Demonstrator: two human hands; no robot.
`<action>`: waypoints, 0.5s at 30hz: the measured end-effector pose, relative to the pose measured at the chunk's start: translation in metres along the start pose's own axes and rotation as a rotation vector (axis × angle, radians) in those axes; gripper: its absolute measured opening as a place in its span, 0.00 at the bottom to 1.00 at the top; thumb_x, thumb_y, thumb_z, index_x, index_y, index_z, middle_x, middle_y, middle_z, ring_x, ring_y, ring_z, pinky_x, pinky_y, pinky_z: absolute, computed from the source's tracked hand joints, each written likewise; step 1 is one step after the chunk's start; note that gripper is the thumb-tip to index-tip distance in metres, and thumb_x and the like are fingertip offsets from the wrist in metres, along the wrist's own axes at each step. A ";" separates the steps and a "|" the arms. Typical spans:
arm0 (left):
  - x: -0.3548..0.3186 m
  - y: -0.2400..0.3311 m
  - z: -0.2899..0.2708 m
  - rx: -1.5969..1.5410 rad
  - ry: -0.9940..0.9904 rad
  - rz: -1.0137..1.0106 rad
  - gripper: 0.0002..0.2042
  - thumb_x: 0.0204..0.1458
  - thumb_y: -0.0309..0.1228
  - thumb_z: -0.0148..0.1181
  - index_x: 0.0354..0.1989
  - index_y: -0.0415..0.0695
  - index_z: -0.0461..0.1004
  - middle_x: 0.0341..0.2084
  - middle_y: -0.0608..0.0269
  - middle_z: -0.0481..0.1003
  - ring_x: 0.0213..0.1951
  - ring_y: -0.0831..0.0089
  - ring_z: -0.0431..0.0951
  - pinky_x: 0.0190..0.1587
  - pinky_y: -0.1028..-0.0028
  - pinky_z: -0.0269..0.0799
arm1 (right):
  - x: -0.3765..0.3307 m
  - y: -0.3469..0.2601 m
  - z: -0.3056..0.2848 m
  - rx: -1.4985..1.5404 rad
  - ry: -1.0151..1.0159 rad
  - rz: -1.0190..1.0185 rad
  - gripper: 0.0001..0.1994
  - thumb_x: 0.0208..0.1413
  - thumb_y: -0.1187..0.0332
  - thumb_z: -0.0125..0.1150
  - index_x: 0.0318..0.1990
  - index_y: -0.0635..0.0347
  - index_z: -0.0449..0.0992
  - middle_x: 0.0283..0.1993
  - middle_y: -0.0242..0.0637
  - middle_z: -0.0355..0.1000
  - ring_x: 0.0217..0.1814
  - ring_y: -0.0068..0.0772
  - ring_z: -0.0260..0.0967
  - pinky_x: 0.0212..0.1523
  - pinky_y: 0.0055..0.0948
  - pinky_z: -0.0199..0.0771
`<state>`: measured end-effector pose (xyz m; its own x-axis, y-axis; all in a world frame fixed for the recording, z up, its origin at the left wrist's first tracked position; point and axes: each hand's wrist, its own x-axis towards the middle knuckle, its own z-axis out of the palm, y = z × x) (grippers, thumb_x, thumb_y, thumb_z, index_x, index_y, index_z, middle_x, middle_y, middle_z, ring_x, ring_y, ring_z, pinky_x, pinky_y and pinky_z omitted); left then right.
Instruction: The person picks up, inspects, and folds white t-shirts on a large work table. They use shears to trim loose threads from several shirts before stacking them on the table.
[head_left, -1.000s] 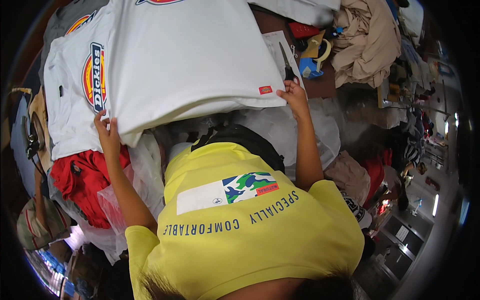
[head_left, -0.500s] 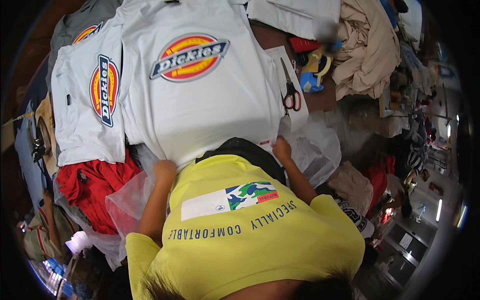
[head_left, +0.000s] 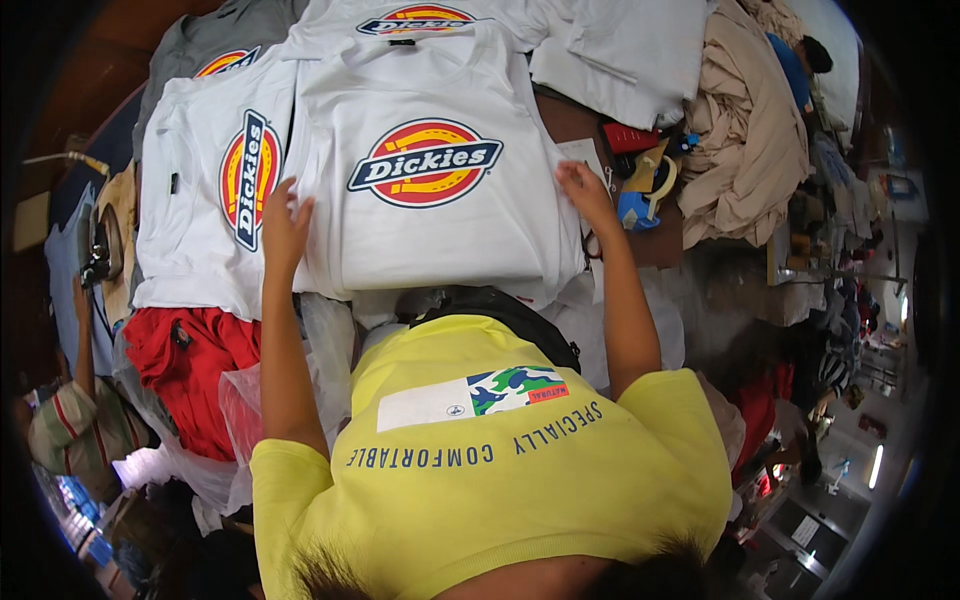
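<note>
A white T-shirt (head_left: 440,245) with a red, yellow and blue printed emblem lies face up before me, its sides tucked into a rectangle and its near edge just ahead of my waist. Along its left edge is my left hand (head_left: 287,215), fingers apart, between this shirt and another white shirt (head_left: 185,250) with the same emblem. At the right edge my right hand (head_left: 584,188) hovers with loosely bent, parted fingers. Neither hand grips cloth. Behind my right forearm the scissors seen earlier are mostly hidden.
Right of the shirt stand a blue tape dispenser (head_left: 640,208) and a red object (head_left: 628,137). Beyond them rises a beige cloth heap (head_left: 745,130). Red garments (head_left: 190,375) in clear plastic lie at left, a grey shirt (head_left: 200,50) farther back. A person in a striped top (head_left: 85,435) is at far left.
Both hands have let go of the shirt's near corners and moved forward along its sides. The shirt now looks shorter and flatter, lying farther from my waist, with another emblem showing behind it.
</note>
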<state>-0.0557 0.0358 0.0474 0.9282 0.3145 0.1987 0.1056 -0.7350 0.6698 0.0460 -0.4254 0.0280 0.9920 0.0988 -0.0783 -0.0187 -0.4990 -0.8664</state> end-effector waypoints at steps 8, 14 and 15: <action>0.029 -0.009 0.011 -0.084 -0.136 0.283 0.12 0.48 0.32 0.59 0.39 0.41 0.69 0.32 0.56 0.70 0.34 0.66 0.69 0.39 0.72 0.64 | 0.062 -0.060 0.040 0.028 -0.292 -0.172 0.12 0.52 0.63 0.59 0.36 0.65 0.73 0.31 0.28 0.70 0.30 0.19 0.63 0.33 0.19 0.65; -0.001 -0.015 -0.006 -0.207 -0.414 -0.054 0.16 0.54 0.41 0.51 0.45 0.43 0.67 0.28 0.62 0.70 0.32 0.73 0.67 0.38 0.74 0.61 | 0.048 -0.070 0.036 -0.195 -0.654 -0.047 0.18 0.54 0.53 0.55 0.38 0.61 0.73 0.30 0.32 0.69 0.32 0.26 0.67 0.34 0.23 0.66; -0.002 -0.014 -0.012 0.018 -0.391 0.142 0.17 0.54 0.42 0.51 0.45 0.43 0.68 0.29 0.60 0.70 0.33 0.70 0.68 0.40 0.72 0.61 | 0.048 -0.075 0.034 -0.397 -0.675 -0.148 0.20 0.52 0.50 0.55 0.38 0.61 0.73 0.31 0.35 0.70 0.33 0.32 0.68 0.35 0.26 0.67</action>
<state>-0.0635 0.0522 0.0463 0.9992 -0.0404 -0.0006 -0.0306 -0.7662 0.6419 0.0904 -0.3539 0.0726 0.6882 0.6249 -0.3685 0.2792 -0.6970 -0.6605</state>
